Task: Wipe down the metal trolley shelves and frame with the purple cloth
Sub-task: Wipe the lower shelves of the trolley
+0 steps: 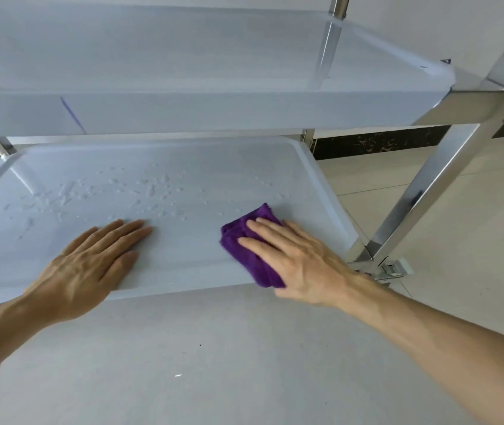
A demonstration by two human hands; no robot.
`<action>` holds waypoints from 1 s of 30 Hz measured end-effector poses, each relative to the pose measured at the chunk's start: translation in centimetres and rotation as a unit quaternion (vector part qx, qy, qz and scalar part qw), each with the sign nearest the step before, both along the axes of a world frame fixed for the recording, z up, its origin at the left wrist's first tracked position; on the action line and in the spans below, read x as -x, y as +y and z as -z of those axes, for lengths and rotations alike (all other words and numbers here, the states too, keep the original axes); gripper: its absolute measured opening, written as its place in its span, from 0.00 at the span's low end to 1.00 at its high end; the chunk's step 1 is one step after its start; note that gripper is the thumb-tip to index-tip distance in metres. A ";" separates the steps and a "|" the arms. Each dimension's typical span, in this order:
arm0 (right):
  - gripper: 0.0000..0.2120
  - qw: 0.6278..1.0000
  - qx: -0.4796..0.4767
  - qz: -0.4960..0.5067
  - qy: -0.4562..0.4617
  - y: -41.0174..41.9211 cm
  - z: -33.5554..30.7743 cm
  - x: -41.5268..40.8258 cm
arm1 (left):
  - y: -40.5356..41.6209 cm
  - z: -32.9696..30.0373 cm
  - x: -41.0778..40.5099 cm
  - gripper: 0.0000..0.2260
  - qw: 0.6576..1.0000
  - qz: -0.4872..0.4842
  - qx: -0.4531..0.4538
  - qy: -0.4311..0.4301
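I'm leaning over the trolley (434, 191), its lower shelf (183, 240) beaded with water droplets (140, 191). My left hand (91, 265) is resting flat and open there, while my right hand (299, 262) is pressing straight fingers onto the folded purple cloth (244, 240) near the shelf's front right edge.

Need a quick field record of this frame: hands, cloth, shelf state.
left hand: flat, fingers straight, pressing on the lower shelf
right hand: flat on the purple cloth, pressing it to the shelf
cloth position: right front part of the lower shelf
droplets: scattered over the shelf's middle and left, beyond the hands
upper shelf: nothing on it
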State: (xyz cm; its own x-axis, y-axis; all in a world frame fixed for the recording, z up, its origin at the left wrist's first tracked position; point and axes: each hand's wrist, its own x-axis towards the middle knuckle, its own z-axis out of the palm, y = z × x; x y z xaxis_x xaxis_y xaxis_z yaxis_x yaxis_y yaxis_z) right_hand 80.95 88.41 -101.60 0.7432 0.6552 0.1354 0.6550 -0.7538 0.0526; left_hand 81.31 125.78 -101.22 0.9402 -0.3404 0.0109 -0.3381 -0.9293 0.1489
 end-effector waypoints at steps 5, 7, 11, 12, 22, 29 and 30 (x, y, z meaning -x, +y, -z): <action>0.48 0.995 0.016 0.096 0.013 -5.3 -0.9 -0.1 | -0.4 -0.1 0.0 0.28 1.000 -0.020 0.008 -0.007; 0.47 0.993 0.014 0.116 0.013 -5.1 -0.9 -0.4 | -1.0 -0.1 -0.1 0.29 1.000 -0.022 0.008 -0.017; 0.46 0.994 0.017 0.106 0.013 -2.2 -0.7 -1.1 | -3.2 -1.7 -1.1 0.30 0.998 -0.018 0.009 -0.052; 0.46 0.995 0.017 0.097 0.011 -1.4 -0.6 -1.3 | -4.4 -2.2 -1.7 0.29 0.998 -0.010 0.013 -0.067; 0.45 0.997 -0.004 0.071 0.010 -5.0 -0.7 -1.0 | -18.9 0.1 -3.1 0.21 0.987 0.103 0.037 -0.115; 0.46 0.993 -0.029 0.115 0.016 -8.4 -0.7 1.1 | -18.7 0.5 -3.1 0.23 0.984 0.124 0.018 -0.126; 0.46 0.992 -0.051 0.116 0.020 -8.7 -0.8 1.5 | -18.7 0.5 -3.1 0.23 0.985 0.121 0.017 -0.125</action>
State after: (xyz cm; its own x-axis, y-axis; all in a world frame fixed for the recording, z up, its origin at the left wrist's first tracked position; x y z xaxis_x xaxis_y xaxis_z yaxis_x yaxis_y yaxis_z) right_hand 79.44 79.73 -100.76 0.8785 0.4501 0.1603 0.4631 -0.8847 -0.0536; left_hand 84.41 107.07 -101.75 0.7979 -0.5498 0.2473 -0.5792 -0.8128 0.0619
